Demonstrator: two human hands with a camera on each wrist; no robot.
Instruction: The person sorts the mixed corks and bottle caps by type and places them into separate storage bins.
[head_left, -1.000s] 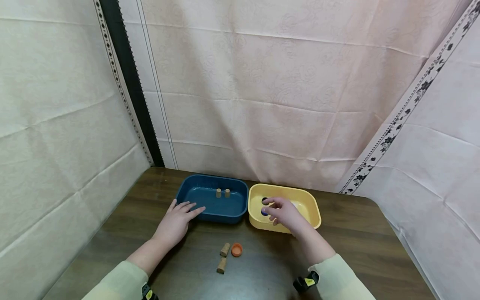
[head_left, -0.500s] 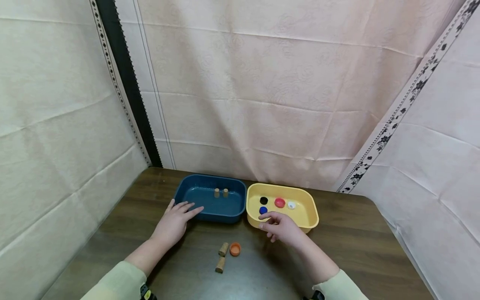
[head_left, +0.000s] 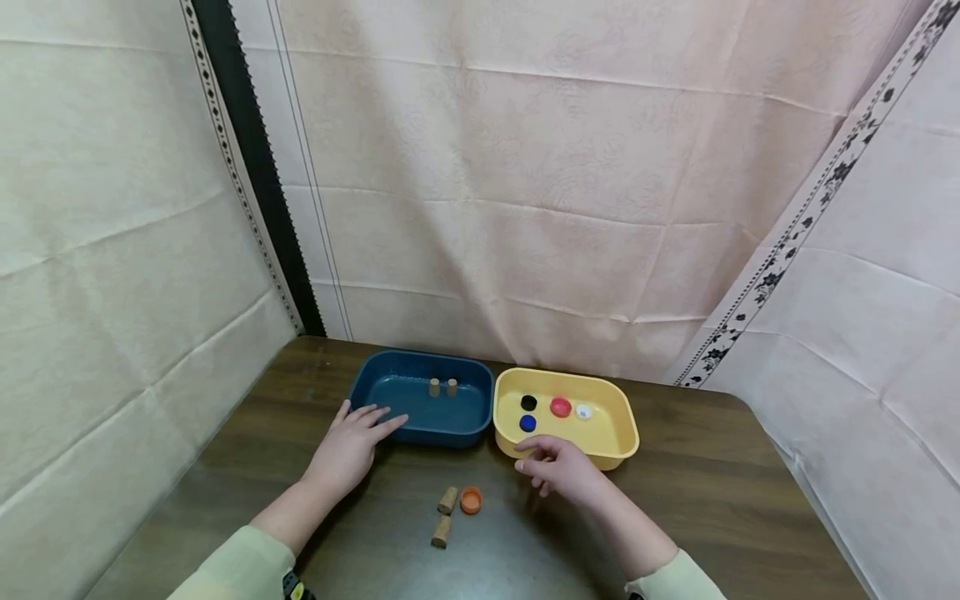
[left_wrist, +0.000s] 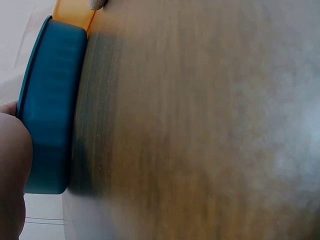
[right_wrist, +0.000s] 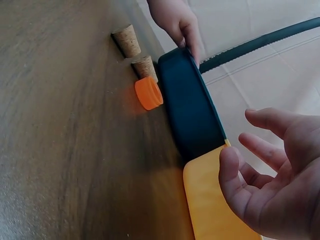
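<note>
My left hand rests at the front left rim of the blue bin, fingers spread and holding nothing. Two corks stand inside that bin. In front of the yellow bin hovers my right hand, fingers loosely bent and nothing between them; the right wrist view shows the same hand apart from the bin. In the yellow bin lie a black cap, a blue cap, a red cap and a white cap.
On the wooden table, in front of the bins, lie two corks and an orange cap. The bins stand side by side near the back edge. Pale cloth hangs behind and at both sides.
My right hand has drawn back from over the yellow bin toward the table's front, uncovering the red and white caps. The left hand has stayed at the blue bin.
</note>
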